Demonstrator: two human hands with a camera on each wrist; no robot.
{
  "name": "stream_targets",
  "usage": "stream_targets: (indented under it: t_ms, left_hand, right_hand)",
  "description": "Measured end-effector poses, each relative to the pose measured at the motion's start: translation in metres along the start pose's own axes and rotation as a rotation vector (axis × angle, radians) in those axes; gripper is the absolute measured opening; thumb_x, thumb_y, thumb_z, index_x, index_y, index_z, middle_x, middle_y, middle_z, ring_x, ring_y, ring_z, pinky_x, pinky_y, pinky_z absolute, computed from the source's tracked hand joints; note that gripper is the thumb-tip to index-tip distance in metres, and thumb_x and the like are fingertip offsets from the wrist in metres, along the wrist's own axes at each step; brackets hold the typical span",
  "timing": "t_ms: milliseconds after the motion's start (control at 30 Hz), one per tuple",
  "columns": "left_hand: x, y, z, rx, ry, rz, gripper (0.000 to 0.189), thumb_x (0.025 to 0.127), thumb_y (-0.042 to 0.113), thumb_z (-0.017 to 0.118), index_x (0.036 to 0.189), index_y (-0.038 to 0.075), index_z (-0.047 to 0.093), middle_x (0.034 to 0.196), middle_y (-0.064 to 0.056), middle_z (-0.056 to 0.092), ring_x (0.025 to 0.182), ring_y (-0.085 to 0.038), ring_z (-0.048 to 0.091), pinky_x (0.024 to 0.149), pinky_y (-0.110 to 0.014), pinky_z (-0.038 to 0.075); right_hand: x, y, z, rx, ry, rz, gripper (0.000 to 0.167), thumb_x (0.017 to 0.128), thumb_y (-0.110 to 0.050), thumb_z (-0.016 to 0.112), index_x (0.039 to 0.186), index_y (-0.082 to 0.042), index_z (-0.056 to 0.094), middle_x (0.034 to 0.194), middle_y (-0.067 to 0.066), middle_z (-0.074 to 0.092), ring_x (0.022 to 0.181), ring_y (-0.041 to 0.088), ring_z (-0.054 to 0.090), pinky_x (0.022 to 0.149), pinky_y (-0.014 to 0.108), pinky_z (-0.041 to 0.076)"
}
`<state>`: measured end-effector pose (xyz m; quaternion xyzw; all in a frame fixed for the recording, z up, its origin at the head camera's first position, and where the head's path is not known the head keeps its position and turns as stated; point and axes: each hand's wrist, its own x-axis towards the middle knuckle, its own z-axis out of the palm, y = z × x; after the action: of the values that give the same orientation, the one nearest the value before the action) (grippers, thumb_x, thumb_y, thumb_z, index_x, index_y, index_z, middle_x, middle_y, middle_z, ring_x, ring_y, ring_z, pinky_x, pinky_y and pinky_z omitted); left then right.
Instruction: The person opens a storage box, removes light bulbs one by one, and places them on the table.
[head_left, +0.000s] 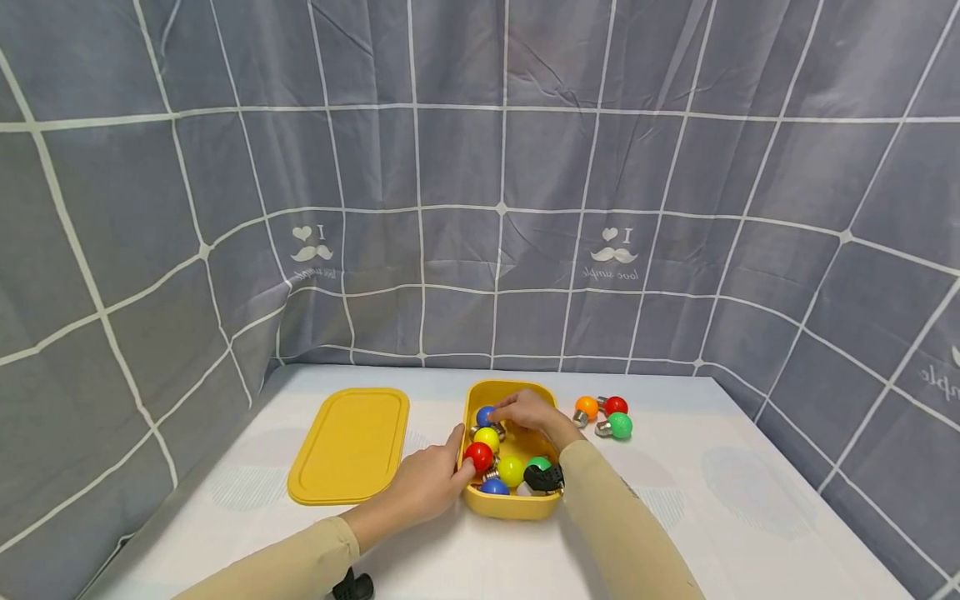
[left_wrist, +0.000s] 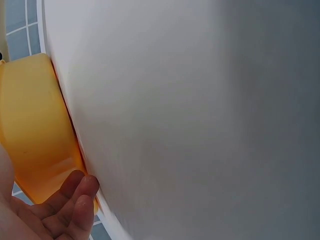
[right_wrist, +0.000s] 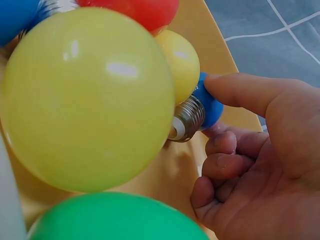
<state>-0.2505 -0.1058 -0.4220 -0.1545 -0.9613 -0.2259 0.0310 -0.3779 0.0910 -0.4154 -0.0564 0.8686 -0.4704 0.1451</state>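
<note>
In the yellow box [head_left: 512, 505] lie several colored light bulbs. My right hand [head_left: 528, 410] reaches in at its far end and pinches a blue light bulb [right_wrist: 214, 106] between thumb and forefinger, its metal screw base pointing away from the hand. Close beside that base sits a yellow bulb [head_left: 486, 439]. My left hand [head_left: 431, 483] holds the box at its left wall, thumb over the rim near a red bulb [head_left: 478, 455] and fingers along the outside. Those fingers show low against the wall in the left wrist view.
A flat yellow lid [head_left: 348, 446] lies left of the box on the white table [head_left: 735, 517]. Right of the box rest an orange bulb [head_left: 587, 407], a red bulb [head_left: 616, 406] and a green bulb [head_left: 619, 426]. A grey checked curtain [head_left: 457, 167] encloses the table's back and sides.
</note>
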Motion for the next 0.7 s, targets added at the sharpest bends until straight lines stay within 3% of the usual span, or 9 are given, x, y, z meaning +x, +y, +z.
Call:
stream_targets:
  t_ms: [267, 467, 700]
  left_hand:
    - [0.0000, 0.0003, -0.0009, -0.012, -0.001, 0.002, 0.069, 0.099, 0.040, 0.048, 0.155, 0.000, 0.035, 0.055, 0.002, 0.045, 0.045, -0.015, 0.042, 0.045, -0.027, 0.032]
    - [-0.0004, 0.0004, -0.0009, -0.013, 0.000, 0.003, 0.070, 0.099, 0.039, 0.048, 0.155, -0.001, 0.035, 0.054, 0.003, 0.044, 0.045, -0.015, 0.042, 0.045, -0.028, 0.031]
    - [-0.0004, -0.0018, 0.0000, -0.003, 0.009, 0.005, 0.069, 0.099, 0.040, 0.048, 0.155, 0.001, 0.035, 0.053, 0.004, 0.042, 0.043, -0.014, 0.039, 0.044, -0.027, 0.030]
  right_hand:
    - [-0.0020, -0.0006, 0.0004, -0.036, -0.002, -0.018, 0.023, 0.087, -0.026, 0.075, 0.097, -0.006, 0.076, 0.063, -0.002, 0.044, 0.058, 0.015, 0.041, 0.057, 0.025, 0.035]
    - [-0.0032, 0.0009, 0.0002, -0.077, 0.017, -0.065, 0.024, 0.087, -0.027, 0.075, 0.095, -0.004, 0.075, 0.073, 0.001, 0.051, 0.067, 0.015, 0.047, 0.062, 0.026, 0.039]
    - [-0.0037, 0.0003, -0.0013, -0.060, 0.041, -0.073, 0.024, 0.088, -0.030, 0.074, 0.091, -0.006, 0.074, 0.071, 0.002, 0.051, 0.062, 0.014, 0.043, 0.061, 0.027, 0.038]
